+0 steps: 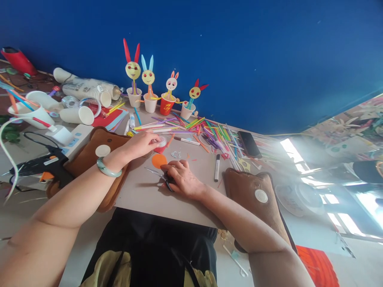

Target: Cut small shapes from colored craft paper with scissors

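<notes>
Head view: the left hand (pixel 143 144) has its fingers curled round a small tape roll (pixel 162 141) at frame centre. The right hand (pixel 181 177) lies closed over the scissors (pixel 164 178), blades pointing left along the counter (pixel 143 195). The orange paper circle (pixel 158 160) sits between both hands, nearer the right.

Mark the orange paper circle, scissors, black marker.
orange paper circle (pixel 158 160), head view, centre of the disc
scissors (pixel 153 172), head view, on the blades
black marker (pixel 217 168), head view, mid-barrel
</notes>
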